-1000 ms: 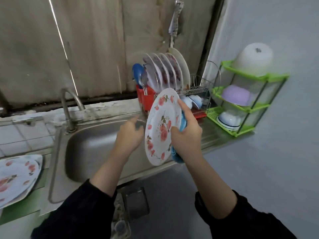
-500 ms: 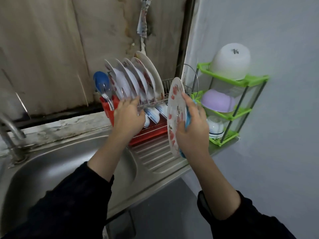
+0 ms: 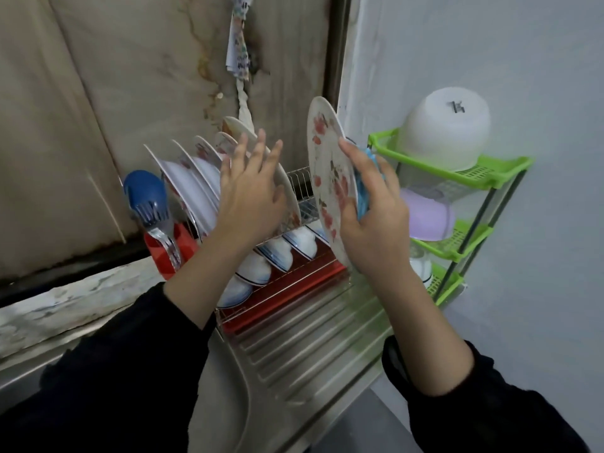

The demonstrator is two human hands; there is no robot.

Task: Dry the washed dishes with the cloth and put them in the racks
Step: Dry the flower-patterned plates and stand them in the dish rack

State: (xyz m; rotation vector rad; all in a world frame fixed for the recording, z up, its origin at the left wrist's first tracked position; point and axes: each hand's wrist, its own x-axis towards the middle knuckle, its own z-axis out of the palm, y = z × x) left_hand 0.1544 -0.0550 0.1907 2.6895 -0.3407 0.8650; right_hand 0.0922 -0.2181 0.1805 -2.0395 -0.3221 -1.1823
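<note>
A person's right hand (image 3: pixel 376 223) grips a floral plate (image 3: pixel 328 178) on edge over the right end of a wire dish rack (image 3: pixel 302 184), with the thumb across the patterned face and the fingers curled behind it. The plate's long axis runs nearly vertical and its top leans a little to the left. The flowered face is turned left toward the rack. A blue cloth (image 3: pixel 363 194) is bunched between the fingers and the back of the plate.

The left hand (image 3: pixel 250 197) is released, its fingers straight and spread, lying flat against the rightmost of five plates (image 3: pixel 196 178) that stand tilted in the rack's upper tier. A strip of bare wire shows between that plate and the held one. At least four blue-rimmed bowls (image 3: pixel 277 256) lean in a row in the lower tier, over a red tray (image 3: pixel 294 299).

At the left end of the rack, a red cutlery holder (image 3: pixel 163 256) carries a blue spoon (image 3: pixel 143 191) and some forks (image 3: pixel 157 220). To the right, against the wall, a green corner shelf (image 3: pixel 490 178) has three tiers: an upturned white bowl (image 3: pixel 447 132) on top, a lilac bowl (image 3: pixel 428 217) in the middle and white crockery (image 3: pixel 421 268) on the lowest. A ribbed steel drainboard (image 3: pixel 310 351) lies nearest the camera, and a patterned rag (image 3: pixel 238 44) hangs on the far wall. Both sleeves are black.
</note>
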